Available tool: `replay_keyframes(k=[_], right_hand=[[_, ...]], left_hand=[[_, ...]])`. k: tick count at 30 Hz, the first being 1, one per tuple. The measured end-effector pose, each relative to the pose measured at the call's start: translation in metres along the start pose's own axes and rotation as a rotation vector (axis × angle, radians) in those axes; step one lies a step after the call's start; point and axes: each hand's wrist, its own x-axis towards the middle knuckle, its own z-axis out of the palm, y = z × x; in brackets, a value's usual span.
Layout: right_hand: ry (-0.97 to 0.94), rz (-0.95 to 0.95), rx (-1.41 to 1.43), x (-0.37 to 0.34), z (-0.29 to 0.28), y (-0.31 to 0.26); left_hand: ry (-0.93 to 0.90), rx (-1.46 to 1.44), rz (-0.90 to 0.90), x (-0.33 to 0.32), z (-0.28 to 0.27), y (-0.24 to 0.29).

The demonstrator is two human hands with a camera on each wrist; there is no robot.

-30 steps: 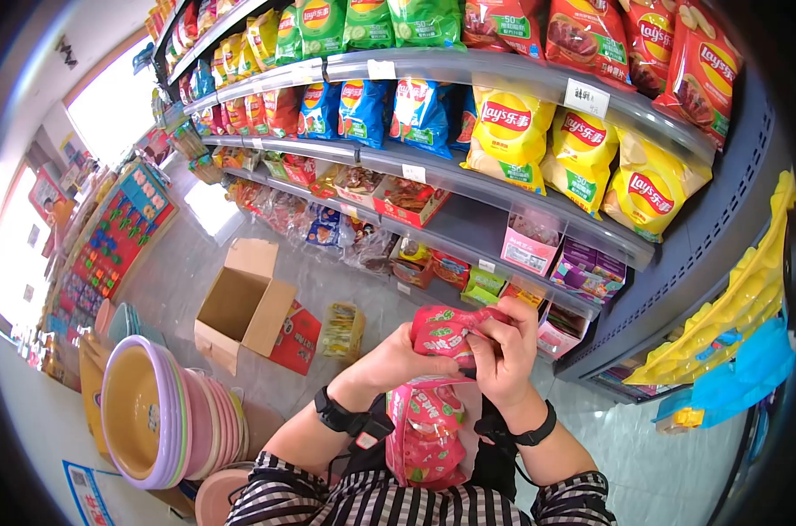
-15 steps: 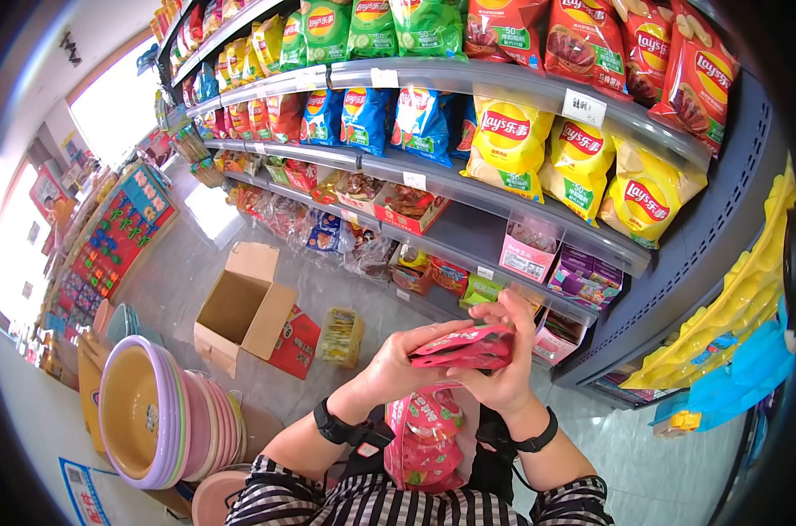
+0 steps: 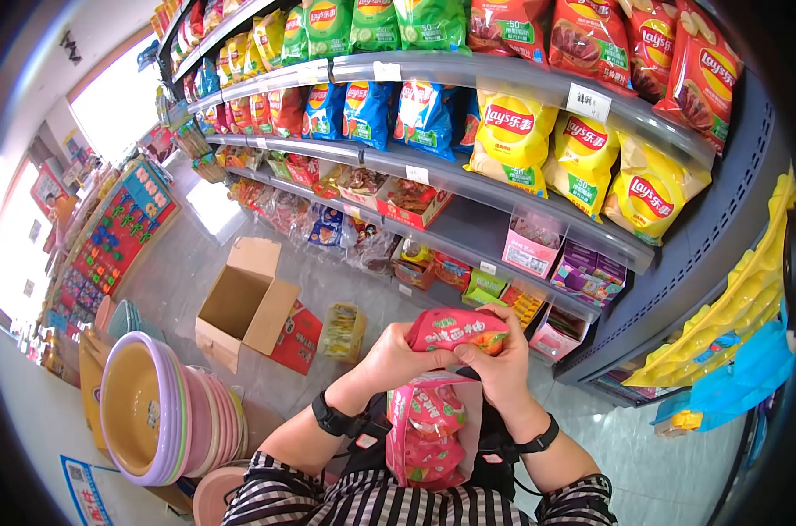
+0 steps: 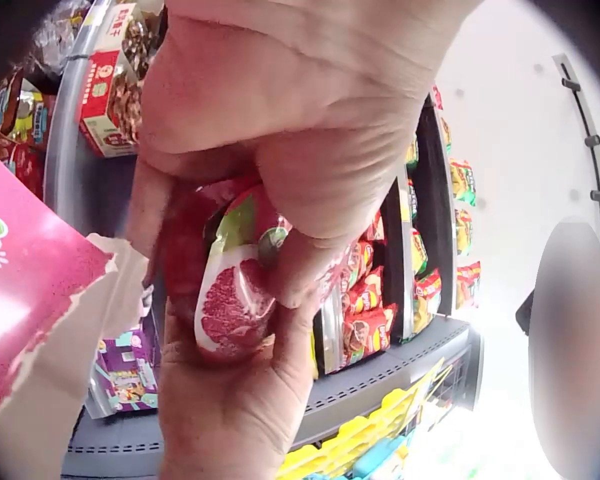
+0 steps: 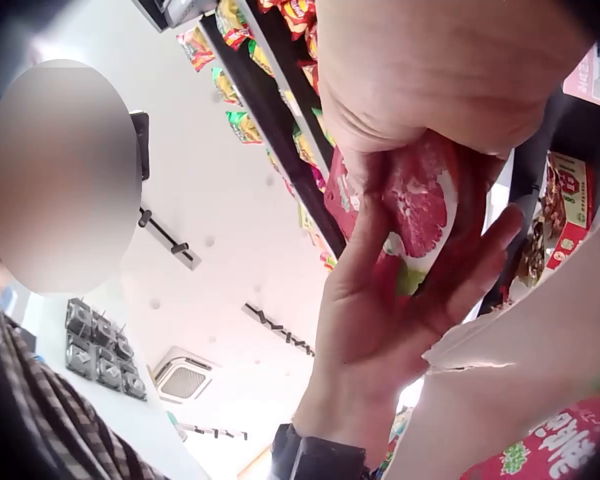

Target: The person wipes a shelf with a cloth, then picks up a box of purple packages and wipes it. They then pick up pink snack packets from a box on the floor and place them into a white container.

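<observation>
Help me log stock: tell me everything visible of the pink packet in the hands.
The pink packet looks like glossy plastic, with pale lettering, green marks and an orange-yellow patch towards its right end. The wrist views show a cut red citrus fruit printed on it. The left hand and right hand grip its ends above an open pink box of similar packets, thumbs at its near edge. Whether it is sealed is unclear.

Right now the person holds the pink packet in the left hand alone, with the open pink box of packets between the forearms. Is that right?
Not in the left hand alone: the head view shows the right hand gripping the pink packet too. The open pink box is where you say.
</observation>
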Motion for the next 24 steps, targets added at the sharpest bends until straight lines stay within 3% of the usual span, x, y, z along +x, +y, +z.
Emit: replay_keyframes(k=[2,4,6,7,9,12,15,19,21,24], right_hand=[[0.091,0.092,0.086,-0.001,0.004,0.002],[0.122,0.067,0.125,0.000,0.009,0.002],[0.153,0.046,0.166,0.002,0.014,0.003],[0.168,0.029,0.125,0.002,0.016,0.003],[0.186,0.016,0.084,0.003,0.018,0.004],[0.213,-0.013,-0.051,0.002,0.016,0.009],[0.151,-0.131,-0.302,0.003,0.016,0.009],[0.026,-0.057,-0.249,0.010,0.011,0.004],[-0.167,-0.146,-0.345,0.013,0.003,-0.003],[-0.262,-0.285,-0.572,0.016,-0.015,-0.012]], left_hand=[[-0.022,0.009,-0.021,0.002,-0.001,-0.003],[-0.046,0.017,-0.042,0.004,0.001,-0.002],[0.048,-0.071,-0.049,0.005,0.009,0.003],[0.047,-0.073,-0.053,0.005,0.013,0.001],[0.039,-0.347,0.022,0.005,0.019,-0.004],[0.079,-0.281,-0.050,0.005,0.019,-0.003],[0.148,-0.392,-0.058,0.003,0.018,-0.008],[0.183,-0.465,-0.048,0.004,0.013,-0.011],[0.192,-0.522,-0.066,0.003,0.010,-0.014],[0.149,-0.638,-0.106,0.003,0.003,-0.030]])
